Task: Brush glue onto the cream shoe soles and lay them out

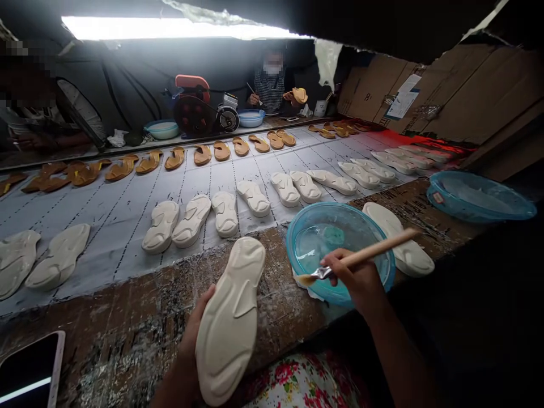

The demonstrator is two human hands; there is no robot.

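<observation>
The left hand (193,334) curls behind a white shoe sole (229,323), holding it up above the tabletop (263,283) with its ridged face showing. The sole's long axis leans from lower left to upper right. The right hand (355,277) pinches a flat brush (369,252) by its wooden handle, between thumb and fingers. Its bristles point left toward the sole, across a short gap, and lie over the rim of a blue plastic bowl (297,229). The left hand is on the sole; the right stays apart from it. Rows of white soles (254,198) lie beyond, on a grey sheet.
</observation>
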